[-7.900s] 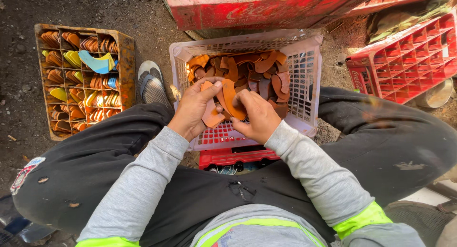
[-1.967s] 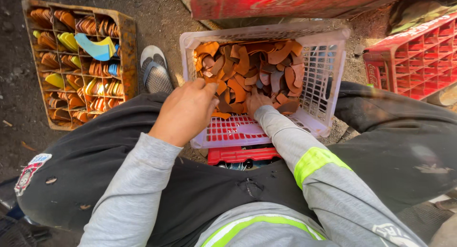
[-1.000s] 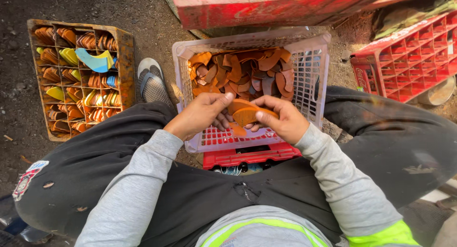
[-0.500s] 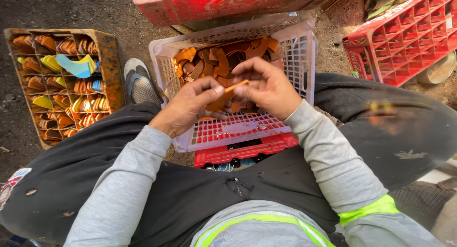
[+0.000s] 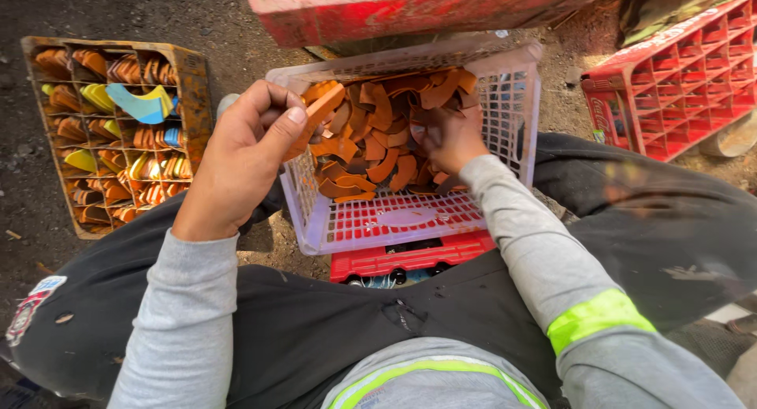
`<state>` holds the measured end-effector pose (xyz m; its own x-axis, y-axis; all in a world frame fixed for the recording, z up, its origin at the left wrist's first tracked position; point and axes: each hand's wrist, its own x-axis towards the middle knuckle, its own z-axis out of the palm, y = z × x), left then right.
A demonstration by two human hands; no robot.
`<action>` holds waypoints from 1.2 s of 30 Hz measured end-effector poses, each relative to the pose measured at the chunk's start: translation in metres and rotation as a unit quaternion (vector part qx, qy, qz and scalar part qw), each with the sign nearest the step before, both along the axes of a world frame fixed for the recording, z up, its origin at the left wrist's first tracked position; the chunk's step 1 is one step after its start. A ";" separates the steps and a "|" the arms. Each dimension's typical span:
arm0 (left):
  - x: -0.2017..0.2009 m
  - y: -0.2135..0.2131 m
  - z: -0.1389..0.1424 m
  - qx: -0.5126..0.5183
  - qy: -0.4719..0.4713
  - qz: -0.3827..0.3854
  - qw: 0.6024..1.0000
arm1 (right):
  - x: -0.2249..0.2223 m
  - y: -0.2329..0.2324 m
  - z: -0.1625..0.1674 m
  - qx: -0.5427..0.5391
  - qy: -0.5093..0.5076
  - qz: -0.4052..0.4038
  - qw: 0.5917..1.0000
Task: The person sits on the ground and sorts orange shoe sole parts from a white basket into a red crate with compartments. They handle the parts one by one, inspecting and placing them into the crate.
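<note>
Looks like an outdoor sorting yard, not any kind of indoor shop. I'm sitting right on bare dirt [image 5: 47, 243] with crates all around. Past my fingers there's a battered red crate [image 5: 410, 15], off to the right another red crate [image 5: 670, 86] with empty cells, and to the left a worn divided box [image 5: 118, 133] packed with orange, yellow and blue curved scraps. Hi-vis bands on my sleeves too, so workwear.

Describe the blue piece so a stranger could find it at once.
Look to the wooden divided crate on the ground, left of the white basket. Near its top sits a curved blue piece. Its neighbours are orange or yellow; it is the biggest blue one.
</note>
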<state>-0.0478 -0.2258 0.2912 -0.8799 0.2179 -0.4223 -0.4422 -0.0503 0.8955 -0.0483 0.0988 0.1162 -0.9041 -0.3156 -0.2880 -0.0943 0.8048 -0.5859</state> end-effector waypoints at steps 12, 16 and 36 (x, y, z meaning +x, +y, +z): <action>-0.001 -0.022 0.036 -0.089 0.055 -0.072 0.992 | 0.003 -0.139 -0.032 0.221 -0.097 0.299 0.923; -0.004 -0.025 0.049 -0.130 0.067 -0.069 0.987 | 0.032 -0.092 -0.014 0.314 -0.216 0.445 0.810; 0.001 -0.027 0.062 -0.169 0.094 -0.095 0.976 | -0.018 -0.137 -0.042 0.143 -0.279 0.239 0.919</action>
<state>-0.0471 -0.2524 0.3529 -0.9061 0.2613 -0.3326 -0.2399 0.3302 0.9129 -0.0661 -0.0384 0.0745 -0.3695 -0.4778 -0.7970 -0.2257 0.8781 -0.4218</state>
